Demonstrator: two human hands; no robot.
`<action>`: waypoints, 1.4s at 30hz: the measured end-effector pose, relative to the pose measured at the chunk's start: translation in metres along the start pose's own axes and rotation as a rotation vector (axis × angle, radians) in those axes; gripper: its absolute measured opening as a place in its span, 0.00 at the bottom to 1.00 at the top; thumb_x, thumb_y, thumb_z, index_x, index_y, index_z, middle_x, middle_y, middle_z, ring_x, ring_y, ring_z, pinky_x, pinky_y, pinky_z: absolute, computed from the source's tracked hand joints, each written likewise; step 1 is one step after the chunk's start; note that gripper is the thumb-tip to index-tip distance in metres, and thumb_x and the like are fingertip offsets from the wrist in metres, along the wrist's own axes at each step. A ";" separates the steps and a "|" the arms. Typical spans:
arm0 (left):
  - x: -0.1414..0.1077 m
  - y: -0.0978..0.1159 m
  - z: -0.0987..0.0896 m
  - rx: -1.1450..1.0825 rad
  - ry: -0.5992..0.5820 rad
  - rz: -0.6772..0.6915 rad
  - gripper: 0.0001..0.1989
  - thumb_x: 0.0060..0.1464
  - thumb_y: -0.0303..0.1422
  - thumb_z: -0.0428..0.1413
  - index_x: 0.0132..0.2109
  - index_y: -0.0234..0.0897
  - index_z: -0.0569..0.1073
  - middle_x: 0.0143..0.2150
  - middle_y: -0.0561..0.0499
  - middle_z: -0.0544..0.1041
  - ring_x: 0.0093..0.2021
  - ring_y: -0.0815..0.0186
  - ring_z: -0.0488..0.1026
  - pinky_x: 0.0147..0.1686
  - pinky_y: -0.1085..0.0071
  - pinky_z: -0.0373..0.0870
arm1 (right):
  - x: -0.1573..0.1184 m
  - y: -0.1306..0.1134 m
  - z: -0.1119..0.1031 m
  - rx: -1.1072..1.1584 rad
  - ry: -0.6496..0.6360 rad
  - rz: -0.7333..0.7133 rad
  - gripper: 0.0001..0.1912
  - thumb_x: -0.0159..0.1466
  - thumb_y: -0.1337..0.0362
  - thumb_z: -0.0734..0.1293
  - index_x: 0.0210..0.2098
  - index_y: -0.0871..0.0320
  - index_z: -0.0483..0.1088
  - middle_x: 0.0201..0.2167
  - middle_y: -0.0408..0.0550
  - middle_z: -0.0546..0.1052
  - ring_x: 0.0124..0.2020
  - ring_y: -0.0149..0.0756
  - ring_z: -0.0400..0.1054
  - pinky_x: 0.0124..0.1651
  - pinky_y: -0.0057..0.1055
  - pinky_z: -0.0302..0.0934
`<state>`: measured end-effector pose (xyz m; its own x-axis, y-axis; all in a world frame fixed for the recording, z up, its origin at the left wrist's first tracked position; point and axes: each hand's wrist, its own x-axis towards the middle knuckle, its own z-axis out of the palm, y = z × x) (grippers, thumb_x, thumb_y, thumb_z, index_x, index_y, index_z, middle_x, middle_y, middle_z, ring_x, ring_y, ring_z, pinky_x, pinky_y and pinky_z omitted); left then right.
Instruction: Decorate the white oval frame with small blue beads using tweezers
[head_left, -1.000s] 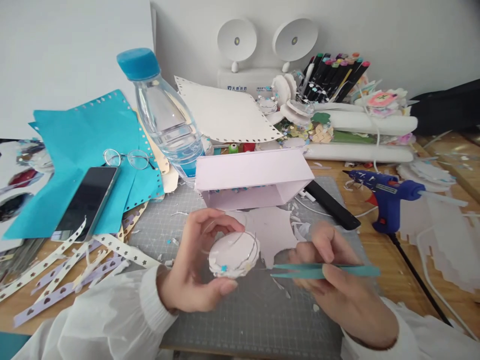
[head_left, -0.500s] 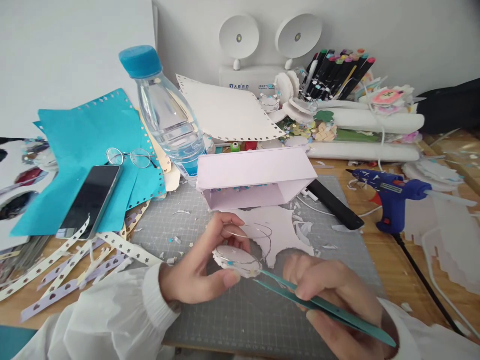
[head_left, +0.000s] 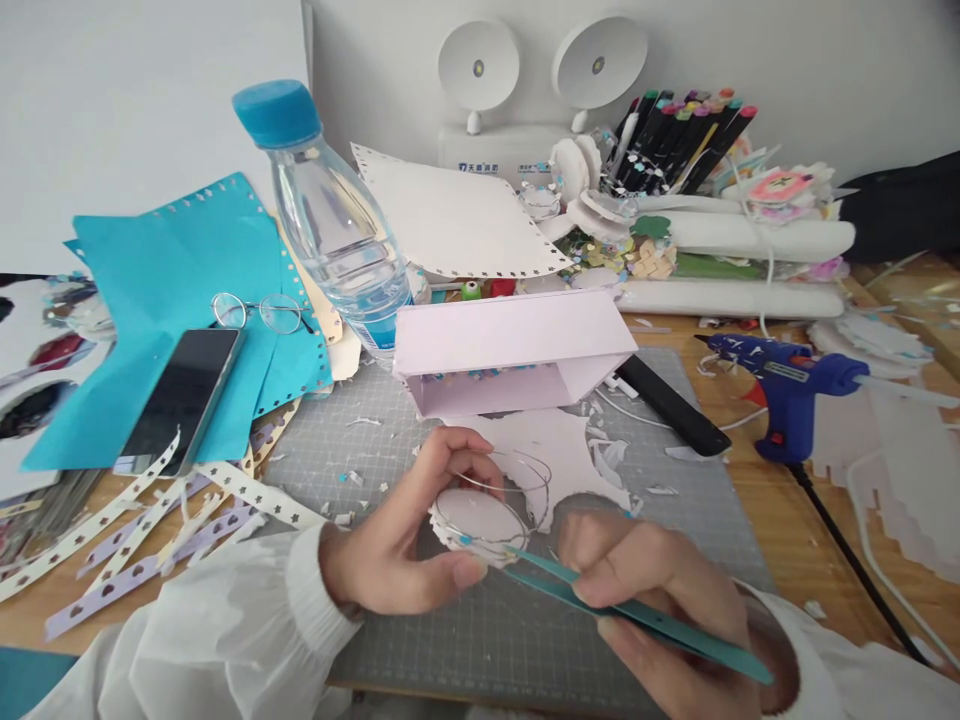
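Between the thumb and fingers of my left hand (head_left: 420,540) is a small round white paper piece (head_left: 480,522) with a ragged edge, tilted toward me. Thin wire (head_left: 536,470) loops around and above it, and tiny blue bits show along its rim. My right hand (head_left: 652,580) grips teal tweezers (head_left: 675,630). Their tips are slightly apart and reach the right edge of the round piece; whether they pinch anything is too small to tell. Behind the hands lies a cut white paper sheet (head_left: 559,445) on the grey cutting mat (head_left: 427,655).
A pale lilac open box (head_left: 510,330) stands behind the hands, beside a water bottle (head_left: 330,220). A blue glue gun (head_left: 795,385) and black-handled tool (head_left: 667,405) lie right. Phone (head_left: 184,395), glasses (head_left: 259,312) and punched paper strips (head_left: 142,565) are at left.
The round piece has tipped so more of its flat face shows. My right hand and the tweezers have shifted slightly left, with the tips still at the piece's edge.
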<state>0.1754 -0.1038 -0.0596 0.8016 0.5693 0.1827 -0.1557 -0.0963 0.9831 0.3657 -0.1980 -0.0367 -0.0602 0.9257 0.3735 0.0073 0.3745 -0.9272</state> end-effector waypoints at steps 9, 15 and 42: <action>0.001 0.002 0.001 0.018 -0.006 0.004 0.29 0.55 0.47 0.53 0.57 0.38 0.53 0.44 0.42 0.65 0.39 0.60 0.65 0.34 0.65 0.63 | 0.000 0.006 -0.005 0.064 -0.047 -0.056 0.08 0.66 0.67 0.58 0.41 0.53 0.67 0.21 0.41 0.61 0.21 0.31 0.58 0.23 0.30 0.53; 0.002 0.005 0.000 -0.024 0.014 -0.015 0.29 0.56 0.47 0.52 0.56 0.37 0.52 0.45 0.42 0.64 0.40 0.61 0.64 0.35 0.66 0.62 | 0.001 0.007 -0.001 0.053 -0.107 -0.097 0.10 0.66 0.67 0.58 0.43 0.53 0.68 0.22 0.42 0.64 0.22 0.31 0.59 0.24 0.31 0.55; 0.006 0.001 0.002 0.599 -0.414 0.329 0.37 0.42 0.41 0.62 0.58 0.34 0.59 0.46 0.39 0.75 0.44 0.54 0.72 0.44 0.57 0.68 | 0.024 0.037 -0.029 0.432 0.335 0.328 0.04 0.66 0.62 0.61 0.34 0.54 0.63 0.18 0.38 0.63 0.22 0.28 0.57 0.26 0.26 0.52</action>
<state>0.1806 -0.1021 -0.0576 0.9360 0.0977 0.3381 -0.1788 -0.6955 0.6959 0.3930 -0.1608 -0.0610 0.1926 0.9812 -0.0079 -0.4353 0.0783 -0.8969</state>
